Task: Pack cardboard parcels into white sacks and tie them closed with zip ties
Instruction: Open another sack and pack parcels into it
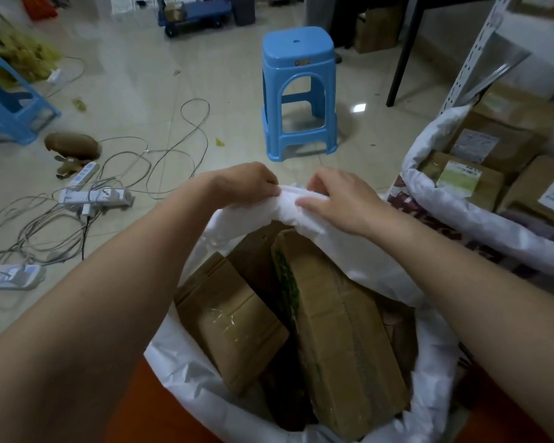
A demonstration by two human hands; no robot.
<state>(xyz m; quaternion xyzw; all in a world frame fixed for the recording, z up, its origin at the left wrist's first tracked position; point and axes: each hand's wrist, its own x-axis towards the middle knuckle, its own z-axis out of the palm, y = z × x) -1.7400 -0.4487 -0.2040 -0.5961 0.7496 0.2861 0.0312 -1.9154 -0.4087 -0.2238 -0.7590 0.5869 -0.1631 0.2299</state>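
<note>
At the sack's (186, 372) far rim, our left hand (247, 183) and right hand (336, 199) are pinching folds — we're gathering evenly, keeping the parcels (339, 330) below.

A glossy pale tiled floor (147, 91) is carrying a light blue plastic stool (298, 94), tangled grey cables (160, 155) with white power strips (93, 196), an open white woven sack (186, 372) of brown cardboard parcels (343, 346), and a second filled sack (435, 199) just beside it.

There is one view only, from the person's head, looking forward and steeply down. It sits close above the white sack (301, 394). The tiled floor (160, 91) stretches beyond.
</note>
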